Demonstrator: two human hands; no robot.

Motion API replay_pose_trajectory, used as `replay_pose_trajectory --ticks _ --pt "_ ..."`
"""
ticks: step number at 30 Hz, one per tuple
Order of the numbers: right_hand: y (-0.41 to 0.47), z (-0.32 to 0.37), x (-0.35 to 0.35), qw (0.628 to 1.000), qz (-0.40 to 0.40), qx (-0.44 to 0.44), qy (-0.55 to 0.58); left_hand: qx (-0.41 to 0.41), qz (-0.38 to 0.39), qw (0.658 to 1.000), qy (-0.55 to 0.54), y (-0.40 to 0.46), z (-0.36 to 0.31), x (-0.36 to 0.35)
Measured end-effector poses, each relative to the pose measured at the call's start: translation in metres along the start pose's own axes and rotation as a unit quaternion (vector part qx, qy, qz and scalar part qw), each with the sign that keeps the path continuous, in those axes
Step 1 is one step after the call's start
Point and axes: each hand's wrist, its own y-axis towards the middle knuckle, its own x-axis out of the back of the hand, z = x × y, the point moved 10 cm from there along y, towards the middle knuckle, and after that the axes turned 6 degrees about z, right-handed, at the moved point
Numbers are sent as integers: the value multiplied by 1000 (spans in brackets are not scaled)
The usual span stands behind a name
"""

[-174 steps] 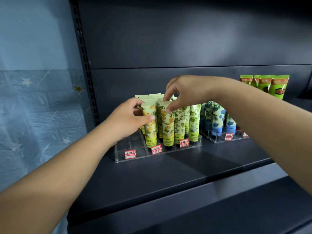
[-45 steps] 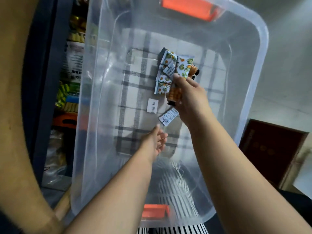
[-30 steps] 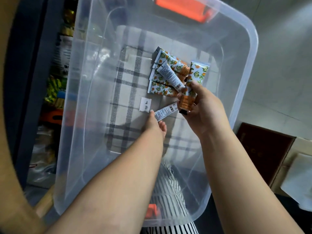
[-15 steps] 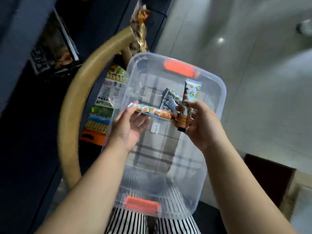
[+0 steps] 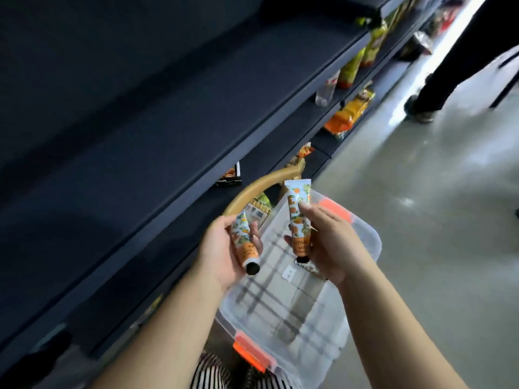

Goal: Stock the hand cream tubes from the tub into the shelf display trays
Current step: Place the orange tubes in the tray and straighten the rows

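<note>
- Head view: the left hand (image 5: pixel 224 249) grips a small orange-and-white hand cream tube with a fruit print and a black cap (image 5: pixel 245 245); the tube lies across the palm with the fingers curled round it, cap end toward the person and crimped end pointing away.
- The right hand (image 5: pixel 327 242) pinches a second, matching fruit-print hand cream tube (image 5: pixel 300 220) between thumb and fingers, nearly upright, flat crimped end up and black cap down.
- Both tubes are held above the clear plastic tub with orange latches (image 5: pixel 362 228), the left one over its left rim and the right one over its far half.
- The tub sits below the hands; a grey checked cloth (image 5: pixel 280 293) shows through its clear bottom, and a small white tag (image 5: pixel 289 273) lies inside near the middle.
- Something printed lies in the tub just under the right hand, perhaps another tube; it is too blurred to tell.
- A curved tan wooden bar (image 5: pixel 258 186) arcs beyond the tub's left side.
- Left of the tub run dark blue metal shelves (image 5: pixel 168 108), with yellow and orange snack packets (image 5: pixel 348 113) on the lower levels farther along.
- Beyond the tub, on the grey floor (image 5: pixel 435 206), stand a person's dark-trousered legs (image 5: pixel 460 66).
- Striped black-and-white fabric (image 5: pixel 219 374) shows at the tub's near edge.
</note>
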Motion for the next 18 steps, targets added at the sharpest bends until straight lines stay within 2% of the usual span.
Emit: replay_pose_trajectory --ticks 5,10,13,18 --pt "-34 8 -102 990 119 37 -65 -127 25 984 124 -89 -62 6" --pt "-76 21 -195 972 192 80 -107 -283 52 933 215 -185 -123 11" --pt "-109 17 -253 957 239 100 -133 -364 54 892 261 -255 -153 26" --pt "-172 21 -345 902 337 169 -210 -495 40 787 367 -377 -193 41"
